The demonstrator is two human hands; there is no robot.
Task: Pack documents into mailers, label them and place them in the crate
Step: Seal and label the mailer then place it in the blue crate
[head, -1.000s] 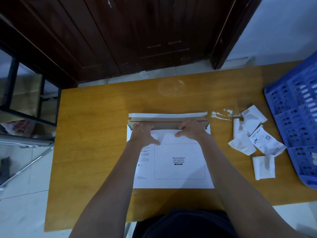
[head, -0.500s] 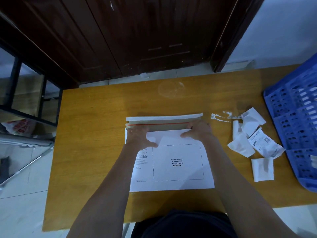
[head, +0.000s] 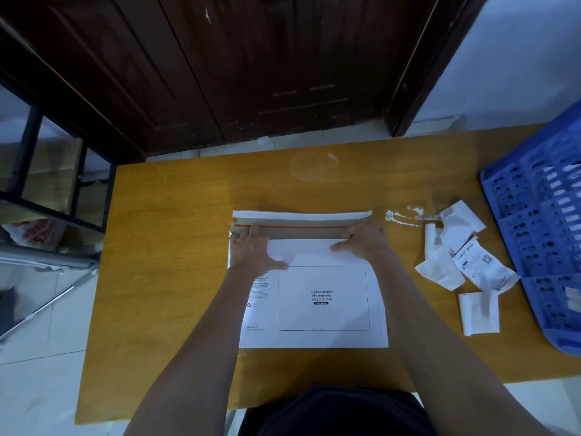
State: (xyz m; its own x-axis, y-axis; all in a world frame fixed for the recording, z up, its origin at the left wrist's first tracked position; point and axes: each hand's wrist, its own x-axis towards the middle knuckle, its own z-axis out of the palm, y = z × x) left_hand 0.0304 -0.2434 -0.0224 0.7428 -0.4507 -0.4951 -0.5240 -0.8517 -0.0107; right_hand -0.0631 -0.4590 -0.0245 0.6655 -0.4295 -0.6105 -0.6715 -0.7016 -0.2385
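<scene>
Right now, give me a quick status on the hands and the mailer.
Left hand and right hand press the mailer's fold line. Flap unsealed. Waybill box bare. Nothing blocking.

We see an orange-brown wooden surface (head: 176, 247) with a pale, dull ring mark (head: 314, 166) near its far edge and white smears (head: 401, 215) further right. Beyond the surface stands a dark brown wooden door (head: 251, 67) in its frame, beside a pale wall (head: 518, 58). To the left is a black metal rack (head: 56, 184), with a red-printed plastic bag (head: 36, 234) under it on the light tiled floor (head: 41, 372).
</scene>
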